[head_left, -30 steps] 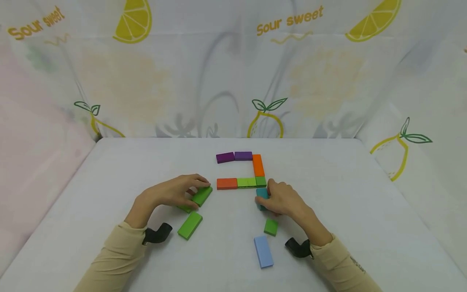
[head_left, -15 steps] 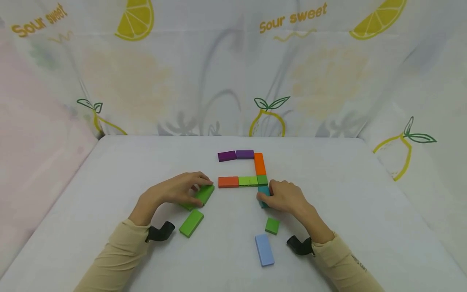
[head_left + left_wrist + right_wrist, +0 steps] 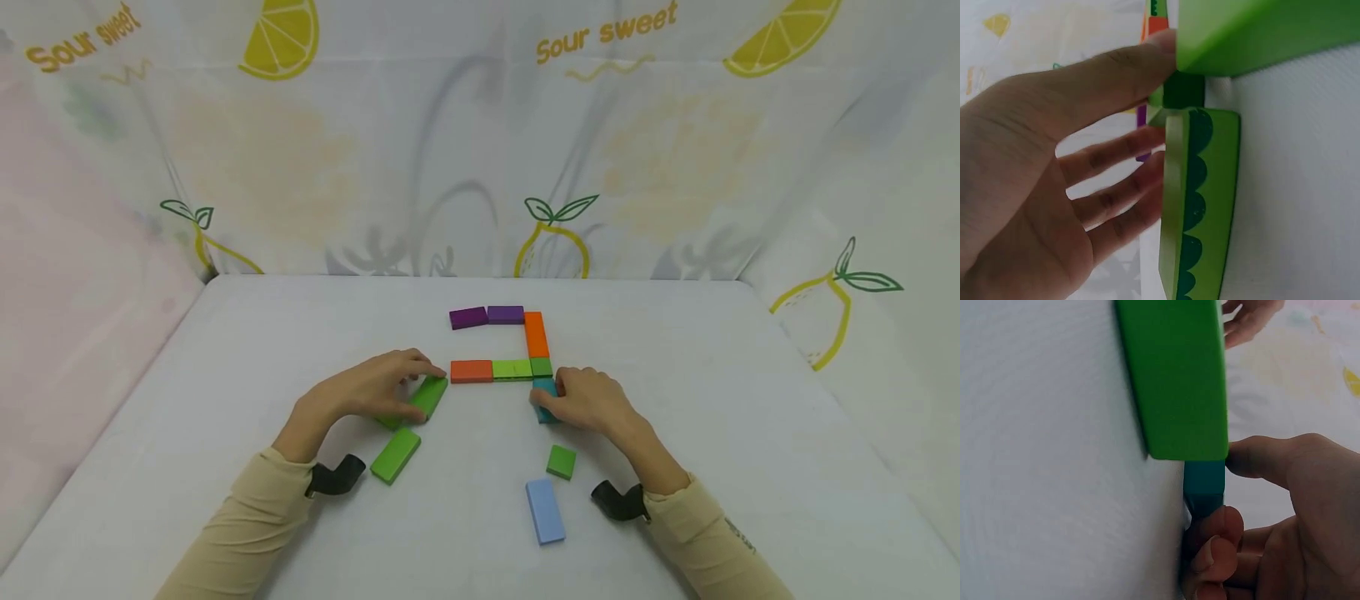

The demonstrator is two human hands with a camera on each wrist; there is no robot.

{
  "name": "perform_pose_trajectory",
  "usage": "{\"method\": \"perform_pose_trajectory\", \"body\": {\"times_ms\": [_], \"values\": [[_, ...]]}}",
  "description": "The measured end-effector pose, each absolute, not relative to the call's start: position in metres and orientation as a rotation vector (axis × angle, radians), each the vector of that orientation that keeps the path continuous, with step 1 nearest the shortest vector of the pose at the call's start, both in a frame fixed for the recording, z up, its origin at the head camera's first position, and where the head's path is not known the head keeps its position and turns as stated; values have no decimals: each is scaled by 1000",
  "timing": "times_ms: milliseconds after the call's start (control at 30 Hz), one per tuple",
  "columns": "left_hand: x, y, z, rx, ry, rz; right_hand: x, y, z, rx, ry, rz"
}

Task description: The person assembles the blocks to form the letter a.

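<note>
My left hand (image 3: pixel 371 387) has its thumb and fingers on opposite ends of a slanted green block (image 3: pixel 431 397). Partly hidden beneath that hand lies a second green block, which shows dark green scallops (image 3: pixel 1210 200) in the left wrist view. On the right, my right hand (image 3: pixel 596 404) pinches a teal block (image 3: pixel 545 387) between thumb and curled fingers. The teal block stands right at the near side of a small green block (image 3: pixel 541 367), which ends a row with a light green block (image 3: pixel 512 371) and a red-orange block (image 3: pixel 471 372).
An orange block (image 3: pixel 536 334) runs back from the row to a purple block (image 3: pixel 506 315) and a dark purple block (image 3: pixel 468 318). Nearer lie a green block (image 3: pixel 396 456), a small green block (image 3: pixel 561 462) and a light blue block (image 3: pixel 545 511) on the white table (image 3: pixel 675 350).
My left hand has shifted slightly right with its green block, nearer the red-orange block. The right hand stays on the teal block with hardly any movement. The head view has shifted a little.
</note>
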State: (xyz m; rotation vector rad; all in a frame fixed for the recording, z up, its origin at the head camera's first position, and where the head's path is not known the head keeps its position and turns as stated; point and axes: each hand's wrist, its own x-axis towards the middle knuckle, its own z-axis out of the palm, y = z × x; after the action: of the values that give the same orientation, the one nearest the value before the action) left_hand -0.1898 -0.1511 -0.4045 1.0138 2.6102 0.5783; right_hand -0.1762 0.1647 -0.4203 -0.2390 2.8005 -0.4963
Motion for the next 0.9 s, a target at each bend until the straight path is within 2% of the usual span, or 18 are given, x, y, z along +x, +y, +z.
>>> {"method": "perform_pose_trajectory", "body": {"times_ms": [900], "values": [[-188, -146, -404, 1002, 2634, 531, -180, 167, -424, -245, 2779, -530]]}}
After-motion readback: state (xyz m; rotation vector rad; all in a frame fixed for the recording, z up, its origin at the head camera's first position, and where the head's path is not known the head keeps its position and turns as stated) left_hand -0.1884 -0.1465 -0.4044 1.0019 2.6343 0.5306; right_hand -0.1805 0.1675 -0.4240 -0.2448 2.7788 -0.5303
